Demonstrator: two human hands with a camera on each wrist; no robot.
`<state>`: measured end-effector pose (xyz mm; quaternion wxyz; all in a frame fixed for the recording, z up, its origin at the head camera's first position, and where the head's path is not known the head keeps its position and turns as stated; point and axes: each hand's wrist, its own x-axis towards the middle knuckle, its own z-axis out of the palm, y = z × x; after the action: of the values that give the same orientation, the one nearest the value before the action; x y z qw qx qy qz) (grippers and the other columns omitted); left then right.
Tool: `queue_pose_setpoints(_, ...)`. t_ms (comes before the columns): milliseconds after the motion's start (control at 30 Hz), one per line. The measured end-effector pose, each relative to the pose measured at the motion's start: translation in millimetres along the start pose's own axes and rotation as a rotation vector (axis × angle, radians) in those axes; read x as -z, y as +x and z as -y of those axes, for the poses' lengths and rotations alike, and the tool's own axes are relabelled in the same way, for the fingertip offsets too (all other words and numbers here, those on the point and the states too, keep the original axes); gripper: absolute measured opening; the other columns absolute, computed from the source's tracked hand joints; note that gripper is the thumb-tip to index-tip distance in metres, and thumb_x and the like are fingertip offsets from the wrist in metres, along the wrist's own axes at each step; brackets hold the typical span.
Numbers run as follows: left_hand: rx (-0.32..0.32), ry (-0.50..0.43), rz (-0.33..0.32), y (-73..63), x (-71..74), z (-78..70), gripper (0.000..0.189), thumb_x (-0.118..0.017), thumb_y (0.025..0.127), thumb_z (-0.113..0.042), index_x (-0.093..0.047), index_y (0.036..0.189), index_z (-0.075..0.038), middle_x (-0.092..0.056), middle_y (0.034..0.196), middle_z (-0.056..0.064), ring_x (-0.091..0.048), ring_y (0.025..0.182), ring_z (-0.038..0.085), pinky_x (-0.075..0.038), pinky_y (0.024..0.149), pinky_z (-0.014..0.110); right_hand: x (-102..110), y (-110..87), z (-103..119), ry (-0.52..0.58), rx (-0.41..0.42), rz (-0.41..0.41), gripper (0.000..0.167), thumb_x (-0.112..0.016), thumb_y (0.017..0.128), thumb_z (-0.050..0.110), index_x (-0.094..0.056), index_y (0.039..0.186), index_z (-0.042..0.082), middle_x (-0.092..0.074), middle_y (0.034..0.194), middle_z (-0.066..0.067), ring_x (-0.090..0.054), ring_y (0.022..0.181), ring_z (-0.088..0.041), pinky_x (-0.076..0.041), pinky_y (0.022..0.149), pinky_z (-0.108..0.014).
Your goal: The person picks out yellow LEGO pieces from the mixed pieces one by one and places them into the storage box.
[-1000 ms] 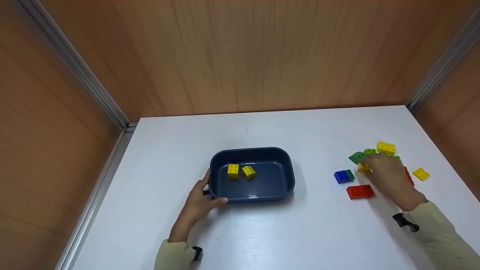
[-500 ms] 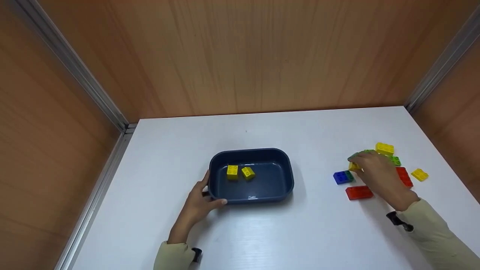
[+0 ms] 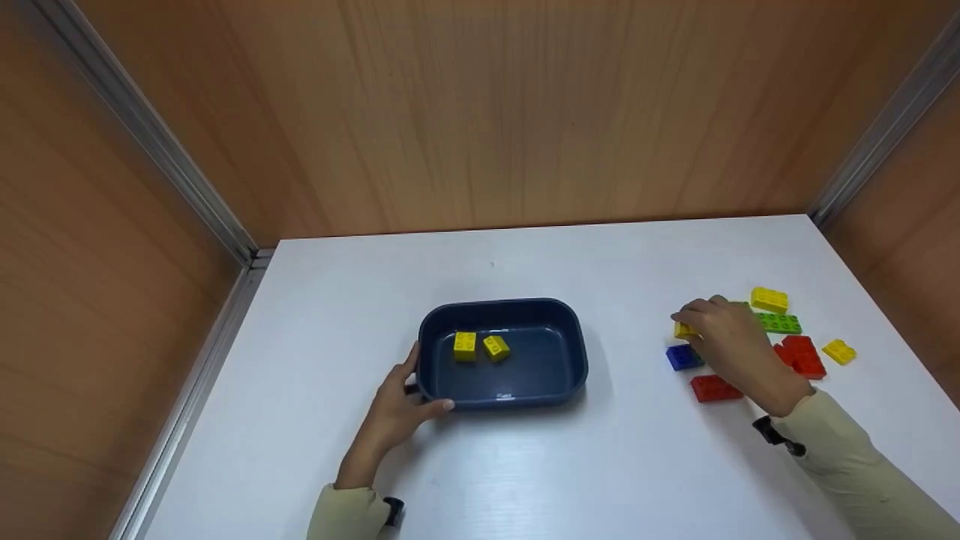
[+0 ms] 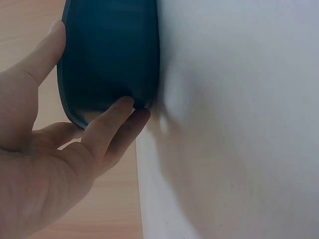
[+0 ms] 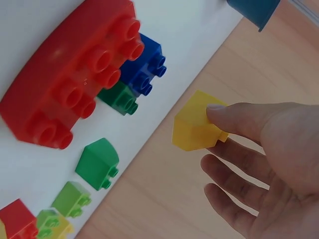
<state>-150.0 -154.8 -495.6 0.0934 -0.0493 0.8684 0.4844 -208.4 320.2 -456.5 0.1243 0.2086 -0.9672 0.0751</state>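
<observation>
My left hand [image 3: 394, 416] grips the left end of a dark blue baking dish [image 3: 544, 364], thumb along the near side and fingers at the end wall. In the left wrist view several fingertips press against the dish's [image 4: 109, 55] outer wall. Inside it lie two yellow toy bricks, a squarer brick [image 3: 465, 345] and a smaller brick [image 3: 496, 348]. My right hand [image 3: 731, 345] pinches another yellow toy brick [image 5: 192, 122], with slanted faces, between thumb and index finger. It is raised over the blue brick [image 3: 682, 358], and the other fingers curl loosely beneath.
Below the right hand lies a long red brick [image 3: 714, 388]. Further right are red bricks [image 3: 804, 357], a light green brick [image 3: 780, 323], a yellow brick [image 3: 769, 300] and a thin yellow brick [image 3: 840, 351]. A dark green brick [image 5: 98, 164] shows in the right wrist view. Wooden panels [image 3: 480, 112] wall the white table.
My right hand has lifted the yellow brick from the pile and moved left with it, uncovering red and light green bricks. The left hand and dish stay put.
</observation>
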Motion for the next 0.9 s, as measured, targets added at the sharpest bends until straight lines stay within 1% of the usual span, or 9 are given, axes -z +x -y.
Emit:
queue_pose_setpoints(67, -0.001, -0.002, 0.0, -0.3, 0.2, -0.1, 0.11, -0.091, 0.085, -0.024, -0.022, 0.17, -0.016, -0.035, 0.168, 0.023, -0.035, 0.153, 0.048, -0.036, 0.121, 0.063, -1, 2.5, 3, 0.002, 0.007, -0.005, 0.041, -0.089, 0.078, -0.007, -0.079, 0.117, 0.0, -0.077, 0.111, -0.021, -0.071, 0.099, -0.04, -0.062, 0.086, -0.054)
queue_pose_setpoints(300, -0.011, -0.021, 0.003, -1.7, 0.2, -0.5, 0.11, -0.092, 0.085, -0.022, -0.022, 0.17, -0.015, -0.035, 0.167, 0.024, -0.046, 0.145, 0.048, -0.045, 0.116, 0.058, -2, 10.5, 14, 0.009, 0.014, 0.005, 0.039, -0.087, 0.08, -0.006, -0.079, 0.118, 0.001, -0.077, 0.114, -0.02, -0.07, 0.101, -0.04, -0.062, 0.088, -0.054)
queue_pose_setpoints(567, -0.023, -0.021, 0.006, -1.4, 0.8, 0.0, 0.109, -0.091, 0.086, -0.022, -0.022, 0.17, -0.016, -0.034, 0.168, 0.024, -0.039, 0.15, 0.048, -0.039, 0.12, 0.06, -3, 18.4, 25, -0.016, 0.02, 0.041, 0.039, -0.087, 0.083, -0.003, -0.079, 0.12, 0.003, -0.076, 0.118, -0.018, -0.069, 0.105, -0.038, -0.061, 0.09, -0.053)
queue_pose_setpoints(767, -0.023, -0.013, 0.004, -0.4, -0.1, 0.1, 0.11, -0.091, 0.085, -0.022, -0.022, 0.17, -0.015, -0.036, 0.167, 0.024, -0.045, 0.146, 0.047, -0.042, 0.118, 0.06, -5, 21.9, 33, -0.033, 0.058, 0.029, 0.038, -0.088, 0.083, -0.001, -0.079, 0.119, 0.004, -0.076, 0.117, -0.017, -0.069, 0.104, -0.037, -0.062, 0.09, -0.051)
queue_pose_setpoints(900, -0.017, -0.004, 0.0, -0.7, -0.1, 0.6, 0.11, -0.092, 0.085, -0.022, -0.022, 0.17, -0.016, -0.036, 0.167, 0.023, -0.045, 0.146, 0.047, -0.041, 0.118, 0.061, -6, 25.0, 39, -0.032, 0.074, 0.026, 0.036, -0.086, 0.085, -0.002, -0.079, 0.119, 0.005, -0.076, 0.117, -0.016, -0.069, 0.103, -0.036, -0.062, 0.089, -0.05)
